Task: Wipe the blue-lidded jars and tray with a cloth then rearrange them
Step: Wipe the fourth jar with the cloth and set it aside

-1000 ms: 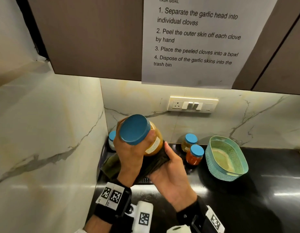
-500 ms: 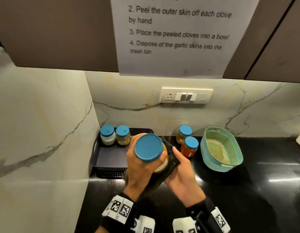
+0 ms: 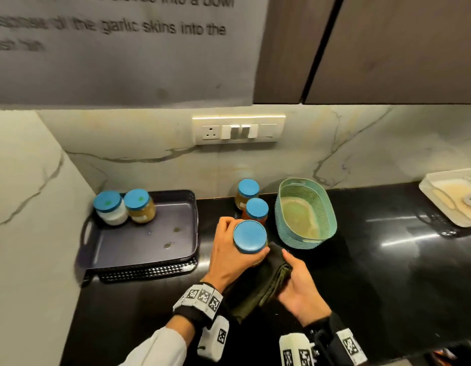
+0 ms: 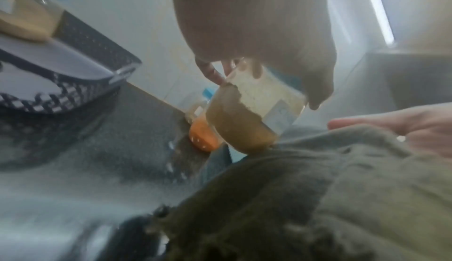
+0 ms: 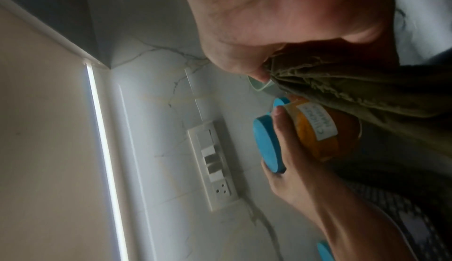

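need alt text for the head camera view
A left hand grips a blue-lidded jar above a black counter while the right hand holds a dark cloth beside it. Two jars stand in a dark tray.

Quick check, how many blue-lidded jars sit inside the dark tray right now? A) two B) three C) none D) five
A: two jars, the white-filled jar and the tan-filled jar, stand in the back left corner of the tray; the other three are outside it, one in the left hand.
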